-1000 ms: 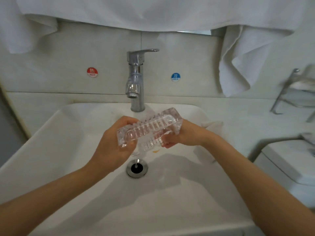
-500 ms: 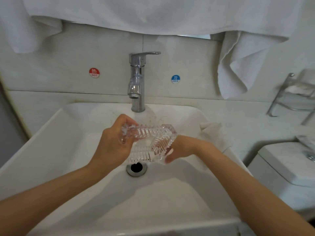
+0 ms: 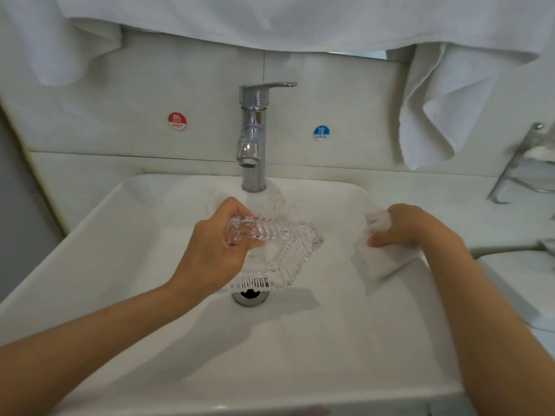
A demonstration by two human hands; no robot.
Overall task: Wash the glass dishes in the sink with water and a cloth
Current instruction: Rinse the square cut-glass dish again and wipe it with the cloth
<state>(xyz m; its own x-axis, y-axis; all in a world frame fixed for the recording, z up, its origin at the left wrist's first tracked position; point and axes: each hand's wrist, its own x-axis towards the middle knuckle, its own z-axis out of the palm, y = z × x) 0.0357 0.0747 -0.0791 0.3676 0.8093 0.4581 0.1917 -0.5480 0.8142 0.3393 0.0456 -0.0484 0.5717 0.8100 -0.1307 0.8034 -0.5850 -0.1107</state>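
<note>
The left hand (image 3: 210, 253) clasps the ribbed glass dish (image 3: 279, 256) by its left end, tilted over the drain (image 3: 249, 295) at mid-frame. The right hand (image 3: 411, 226), right of centre and apart from the dish, grasps the cloth (image 3: 387, 259) draped over the sink's (image 3: 99, 244) right rim. Wiping seems yet to come, then rinsing under the tap (image 3: 252, 136).

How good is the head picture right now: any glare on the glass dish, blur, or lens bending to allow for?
Head view: light is soft and even, with only small glints on the ribs of the glass dish; head view: arm shadows lie across the sink basin below it; head view: wide-angle bending curves the sink edges, and fine detail is slightly soft throughout.
</note>
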